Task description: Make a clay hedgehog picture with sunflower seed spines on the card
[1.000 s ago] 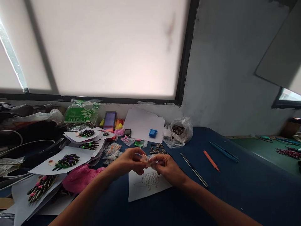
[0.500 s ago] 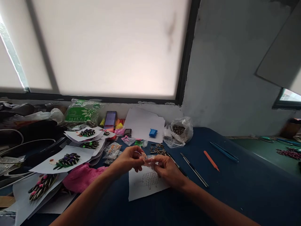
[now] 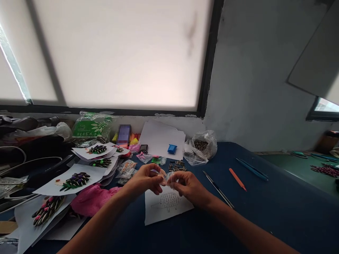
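My left hand (image 3: pixel 145 181) and my right hand (image 3: pixel 189 187) meet over the drawing paper, fingers pinched on a small clear plastic bag (image 3: pixel 164 179) with something pale pinkish in it. Fingertips partly hide the bag. Beneath them lies a white sheet of paper (image 3: pixel 159 216) bearing a line drawing of an animal with a pointed snout and a patterned, rounded back. Just beyond the hands, striped sunflower seeds (image 3: pixel 177 165) are scattered on the dark blue table. A slim metal pen-like tool (image 3: pixel 218 189) rests right of my right hand.
Right lie an orange pen-like tool (image 3: pixel 237 179) and blue tweezers (image 3: pixel 251 169). Behind are a bag of seeds (image 3: pixel 201 145), a blue packet (image 3: pixel 172 149) and white paper (image 3: pixel 156 135). Left are a pink lump (image 3: pixel 92 200) and sheets with seed pictures (image 3: pixel 76 180).
My right hand's fingers have shifted slightly at the plastic bag and the hand is more raised. My left hand stays nearly in place, still gripping the bag.
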Tool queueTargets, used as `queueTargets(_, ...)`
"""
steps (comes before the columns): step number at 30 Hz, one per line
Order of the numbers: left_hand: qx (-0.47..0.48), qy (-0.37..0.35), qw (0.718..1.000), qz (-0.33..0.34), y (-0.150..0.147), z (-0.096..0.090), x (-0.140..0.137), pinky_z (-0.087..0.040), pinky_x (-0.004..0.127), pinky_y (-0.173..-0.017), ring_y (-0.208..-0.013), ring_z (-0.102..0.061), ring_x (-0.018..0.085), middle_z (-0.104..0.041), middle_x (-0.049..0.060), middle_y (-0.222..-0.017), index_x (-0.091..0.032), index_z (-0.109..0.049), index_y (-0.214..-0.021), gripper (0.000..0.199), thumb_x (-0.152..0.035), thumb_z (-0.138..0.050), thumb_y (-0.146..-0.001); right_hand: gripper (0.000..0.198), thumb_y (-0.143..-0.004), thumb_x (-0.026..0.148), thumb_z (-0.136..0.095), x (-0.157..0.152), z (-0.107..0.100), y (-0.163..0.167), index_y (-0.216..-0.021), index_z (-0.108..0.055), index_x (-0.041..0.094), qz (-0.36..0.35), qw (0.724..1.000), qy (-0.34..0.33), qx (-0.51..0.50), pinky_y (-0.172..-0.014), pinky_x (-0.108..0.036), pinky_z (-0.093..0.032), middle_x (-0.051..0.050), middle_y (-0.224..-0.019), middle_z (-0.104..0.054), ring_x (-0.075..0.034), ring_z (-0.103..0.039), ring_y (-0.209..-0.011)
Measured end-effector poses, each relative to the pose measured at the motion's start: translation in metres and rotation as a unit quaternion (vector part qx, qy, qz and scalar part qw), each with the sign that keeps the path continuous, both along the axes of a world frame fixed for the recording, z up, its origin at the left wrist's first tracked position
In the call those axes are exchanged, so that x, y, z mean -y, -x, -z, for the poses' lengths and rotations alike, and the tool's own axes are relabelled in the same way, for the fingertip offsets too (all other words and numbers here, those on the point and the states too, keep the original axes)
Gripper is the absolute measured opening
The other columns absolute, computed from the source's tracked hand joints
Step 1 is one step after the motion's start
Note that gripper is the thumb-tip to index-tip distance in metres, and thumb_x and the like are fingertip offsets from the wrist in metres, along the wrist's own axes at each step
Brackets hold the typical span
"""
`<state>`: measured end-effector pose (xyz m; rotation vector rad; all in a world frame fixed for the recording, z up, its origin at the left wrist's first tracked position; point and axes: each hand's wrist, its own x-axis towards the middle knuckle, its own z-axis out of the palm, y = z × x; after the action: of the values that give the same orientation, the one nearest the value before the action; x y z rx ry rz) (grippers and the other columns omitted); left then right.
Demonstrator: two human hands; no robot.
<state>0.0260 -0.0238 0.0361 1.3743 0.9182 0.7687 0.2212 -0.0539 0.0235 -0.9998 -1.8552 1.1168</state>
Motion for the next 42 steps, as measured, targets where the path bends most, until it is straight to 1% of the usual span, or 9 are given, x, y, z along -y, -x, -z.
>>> queueTargets(5,-0.015,-0.008,1.000,0.013,0.001,0.004,-0.003,-0.056,0.028,-0.058,-0.059,-0.070,0.017,-0.071,0.003,-0.068,-0.016,-0.054,-0.081,0.040,-0.041,-0.081,-0.063,0.027,-0.089,0.035,-0.056,0.002,0.001,0.002,-0.100,-0.073,0.015,0.011,0.999,-0.010,0.030,-0.048,-0.023,-0.039,0.002,-0.067,-0.050,-0.007,-0.041,-0.050)
queueTargets(8,-0.030,-0.023,0.999,0.001,0.001,0.005,-0.004,-0.056,0.028,-0.056,-0.057,-0.070,0.017,-0.070,0.001,-0.066,-0.016,-0.054,-0.080,0.037,-0.039,-0.079,-0.065,0.024,-0.090,0.031,-0.055,0.001,0.000,0.001,-0.096,-0.073,0.016,-0.006,0.999,-0.017,0.041,-0.051,-0.023,-0.041,0.001,-0.072,-0.053,-0.008,-0.045,-0.055)
queueTargets(13,-0.054,-0.026,0.998,-0.006,0.000,0.002,-0.002,-0.057,0.029,-0.057,-0.059,-0.071,0.018,-0.069,0.001,-0.065,-0.016,-0.055,-0.080,0.032,-0.034,-0.078,-0.067,0.021,-0.092,0.029,-0.052,0.000,-0.004,-0.003,-0.094,-0.069,0.017,-0.040,0.997,0.013,0.058,-0.052,-0.021,-0.038,0.003,-0.064,-0.048,-0.008,-0.042,-0.054)
queueTargets(17,-0.052,-0.034,0.998,-0.009,0.000,0.001,-0.001,-0.058,0.030,-0.058,-0.059,-0.071,0.019,-0.069,0.000,-0.064,-0.016,-0.055,-0.081,0.033,-0.037,-0.077,-0.069,0.018,-0.092,0.028,-0.051,0.001,-0.006,-0.003,-0.088,-0.065,0.017,-0.034,0.998,0.006,0.058,-0.052,-0.021,-0.037,0.004,-0.065,-0.048,-0.008,-0.043,-0.055)
queueTargets(22,-0.026,-0.033,0.999,-0.017,0.000,0.001,-0.002,-0.058,0.029,-0.059,-0.060,-0.071,0.018,-0.070,0.001,-0.066,-0.016,-0.055,-0.081,0.035,-0.039,-0.079,-0.068,0.026,-0.090,0.037,-0.055,0.002,-0.003,0.001,-0.096,-0.069,0.016,-0.023,0.999,0.023,0.043,-0.051,-0.023,-0.042,0.004,-0.063,-0.048,-0.008,-0.042,-0.050)
queueTargets(31,-0.035,-0.031,0.999,-0.021,0.002,0.001,-0.003,-0.059,0.032,-0.060,-0.060,-0.072,0.020,-0.070,0.002,-0.064,-0.015,-0.058,-0.081,0.037,-0.040,-0.081,-0.067,0.021,-0.086,0.035,-0.061,0.000,-0.012,-0.002,-0.083,-0.067,0.015,-0.055,0.997,0.050,0.036,-0.062,-0.025,-0.049,0.000,-0.076,-0.058,-0.010,-0.055,-0.061)
queueTargets(35,-0.012,-0.029,0.999,-0.023,0.006,0.004,-0.008,-0.060,0.035,-0.063,-0.063,-0.073,0.022,-0.071,0.004,-0.067,-0.015,-0.057,-0.083,0.043,-0.045,-0.082,-0.065,0.024,-0.087,0.038,-0.061,0.000,-0.010,-0.002,-0.080,-0.063,0.016,-0.028,0.999,0.024,0.022,-0.063,-0.025,-0.050,0.000,-0.077,-0.057,-0.012,-0.059,-0.065)
queueTargets(39,0.039,-0.011,0.999,0.007,0.006,0.005,-0.007,-0.059,0.036,-0.075,-0.072,-0.074,0.021,-0.073,0.006,-0.078,-0.015,-0.056,-0.089,0.048,-0.048,-0.082,-0.066,0.030,-0.085,0.045,-0.063,0.002,-0.006,0.002,-0.080,-0.064,0.016,0.010,1.000,-0.013,-0.019,-0.061,-0.027,-0.051,-0.003,-0.085,-0.061,-0.013,-0.060,-0.065)
queueTargets(42,0.031,0.012,0.999,0.025,0.001,0.002,-0.001,-0.059,0.034,-0.071,-0.068,-0.073,0.020,-0.072,0.004,-0.075,-0.015,-0.056,-0.095,0.054,-0.049,-0.084,-0.063,0.032,-0.084,0.047,-0.065,0.003,-0.006,0.004,-0.080,-0.068,0.015,0.000,0.999,-0.023,-0.025,-0.060,-0.027,-0.051,-0.003,-0.082,-0.061,-0.013,-0.057,-0.065)
